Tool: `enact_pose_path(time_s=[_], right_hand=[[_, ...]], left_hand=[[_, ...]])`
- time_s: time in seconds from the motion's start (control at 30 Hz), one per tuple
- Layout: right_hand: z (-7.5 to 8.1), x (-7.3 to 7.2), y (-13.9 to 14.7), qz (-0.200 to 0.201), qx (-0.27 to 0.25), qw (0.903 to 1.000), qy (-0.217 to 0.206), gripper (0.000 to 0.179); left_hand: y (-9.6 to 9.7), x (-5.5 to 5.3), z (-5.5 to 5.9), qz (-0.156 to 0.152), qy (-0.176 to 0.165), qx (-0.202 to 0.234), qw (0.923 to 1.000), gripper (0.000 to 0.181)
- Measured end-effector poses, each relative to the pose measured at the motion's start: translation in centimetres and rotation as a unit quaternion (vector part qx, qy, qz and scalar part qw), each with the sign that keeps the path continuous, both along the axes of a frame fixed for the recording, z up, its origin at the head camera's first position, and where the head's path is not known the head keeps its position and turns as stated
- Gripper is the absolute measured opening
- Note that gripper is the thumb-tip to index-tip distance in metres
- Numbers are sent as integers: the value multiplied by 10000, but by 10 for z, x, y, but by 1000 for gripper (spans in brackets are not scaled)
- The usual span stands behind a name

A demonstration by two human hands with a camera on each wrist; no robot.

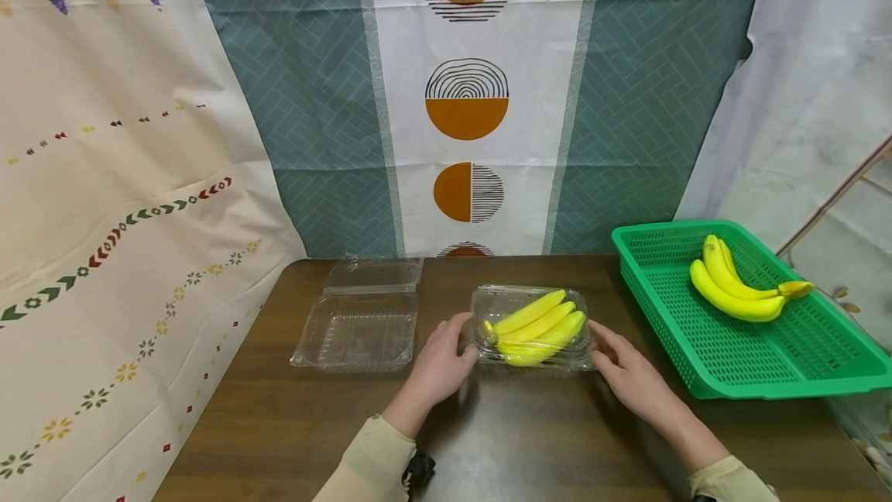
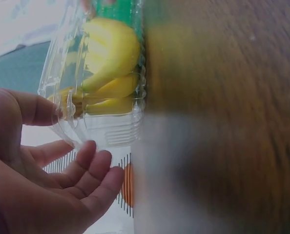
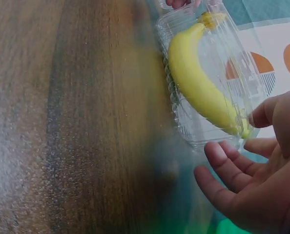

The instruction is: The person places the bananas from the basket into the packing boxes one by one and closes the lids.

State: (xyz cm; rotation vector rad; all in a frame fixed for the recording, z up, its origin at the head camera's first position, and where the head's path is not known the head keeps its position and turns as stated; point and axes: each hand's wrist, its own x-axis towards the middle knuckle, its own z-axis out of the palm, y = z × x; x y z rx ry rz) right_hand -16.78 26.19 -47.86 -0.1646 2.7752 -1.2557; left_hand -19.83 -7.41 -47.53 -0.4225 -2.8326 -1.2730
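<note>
A clear plastic clamshell container [image 1: 531, 328] with its lid down stands at the middle of the table. Inside lies a bunch of yellow bananas [image 1: 536, 324], the stem end toward the left. My left hand [image 1: 440, 361] pinches the rim at the container's left end, thumb on the lid edge and the other fingers lower, as the left wrist view shows. At the opposite end, my right hand [image 1: 627, 370] pinches the rim between thumb and index finger. Its remaining fingers [image 3: 218, 156] spread loosely below the rim.
To the left, a second clear clamshell [image 1: 362, 331] lies with its lid folded back. On the right stands a green plastic basket [image 1: 662, 324] holding another bunch of bananas [image 1: 739, 293]. Printed cloth curtains [image 1: 327, 99] hang behind the brown wooden table [image 1: 516, 440] and at its sides.
</note>
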Motion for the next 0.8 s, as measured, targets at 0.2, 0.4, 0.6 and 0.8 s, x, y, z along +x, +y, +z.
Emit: enact_pose_path(time_s=[0.2,0.4,0.6,0.8], right_hand=[[1,-2,-3,-119,-232,9995,-188,60],[3,-3,-7,-203,-334,9989,-249,59],[5,-3,-8,-321,-613,9963,-514,60],[7,-2,-7,-377,-1051,9905,-801,61]], left_hand=[[2,-1,-2,-31,-146,215,9997,58],[5,-1,-5,40,-207,267,9994,59],[7,-1,-7,60,-68,308,9995,58],[9,-1,-7,73,73,439,9990,58]])
